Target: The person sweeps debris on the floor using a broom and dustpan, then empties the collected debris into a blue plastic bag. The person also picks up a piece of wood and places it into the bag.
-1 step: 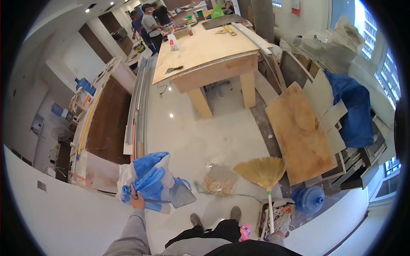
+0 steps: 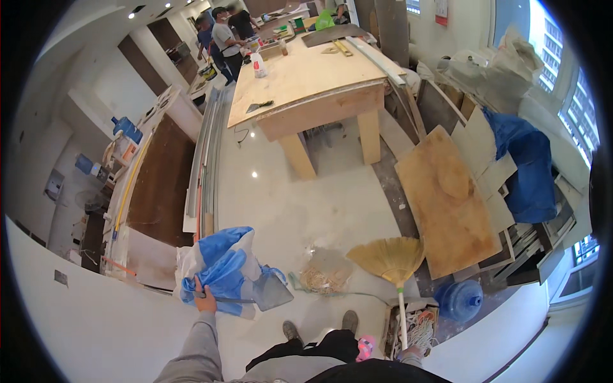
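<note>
My left hand [image 2: 205, 299] is closed around the dark handle of a grey dustpan [image 2: 272, 291] and bunches up a blue-and-white plastic sack [image 2: 222, 262]. The sack hangs beside the dustpan and hides part of its handle. At lower right, my right hand [image 2: 412, 355] grips the pale stick of a straw broom [image 2: 388, 258], its fingers partly hidden. The broom's fan of bristles points away from me. A heap of wood shavings and debris [image 2: 324, 274] lies on the floor between dustpan and broom, apart from both.
Beside the broom stick stands a box of cords and scraps [image 2: 421, 325], next to a blue water jug [image 2: 461, 300]. A stained board [image 2: 447, 204] leans at right. Ahead is a plywood worktable [image 2: 319, 76]; metal profiles [image 2: 205, 159] lie along the left. Several people stand far back.
The surroundings have shifted very slightly left in the view. Both hands keep the same holds, and the debris heap looks the same.
</note>
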